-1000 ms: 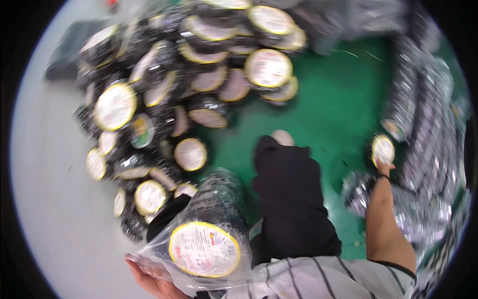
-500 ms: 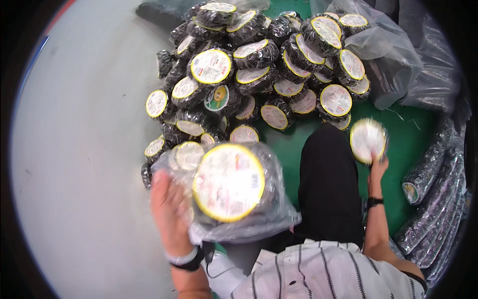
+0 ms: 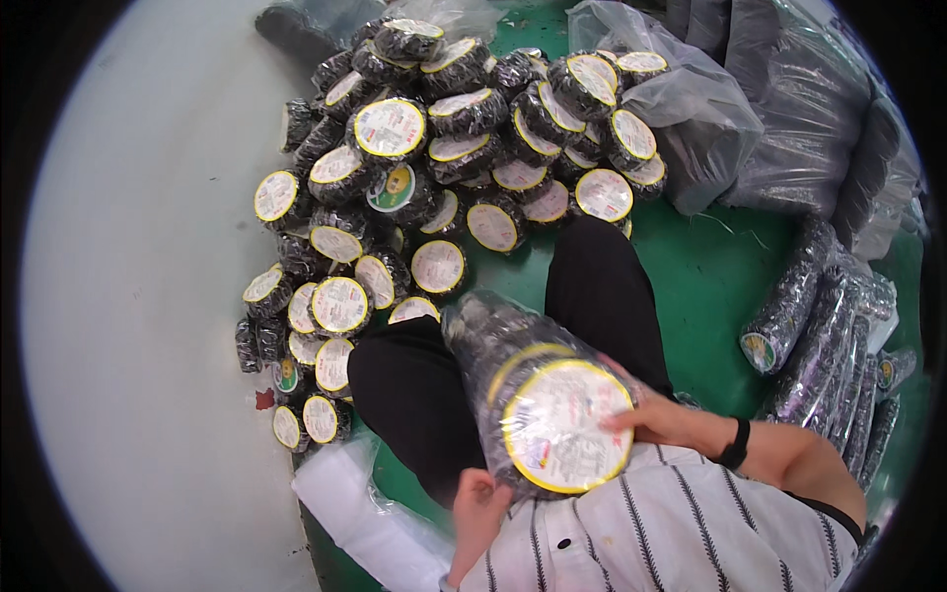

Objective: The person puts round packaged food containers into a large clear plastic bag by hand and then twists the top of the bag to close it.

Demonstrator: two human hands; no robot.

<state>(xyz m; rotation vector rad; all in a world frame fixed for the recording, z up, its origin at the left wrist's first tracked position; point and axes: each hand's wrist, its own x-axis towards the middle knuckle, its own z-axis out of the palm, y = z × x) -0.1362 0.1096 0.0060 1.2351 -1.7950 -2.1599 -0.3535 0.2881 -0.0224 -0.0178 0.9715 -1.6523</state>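
Across my lap lies a clear plastic bag with dark, film-wrapped rolls inside. At its near end is a round black roll with a white, yellow-rimmed label facing up. My right hand grips this roll from the right, thumb on the label. Low on the left, my left hand is closed on the bag's edge, fingers pinched together beside the roll. Whether the roll is fully within the bag, I cannot tell.
A large heap of similar labelled rolls spreads ahead and left on the green floor. Long wrapped stacks lie at the right. Large grey plastic-covered bundles stand far right. White plastic sheeting lies by my left knee.
My right hand has brought a roll from the far right in to the bag. The bag has come down onto my lap, and my left hand has shifted to its near edge.
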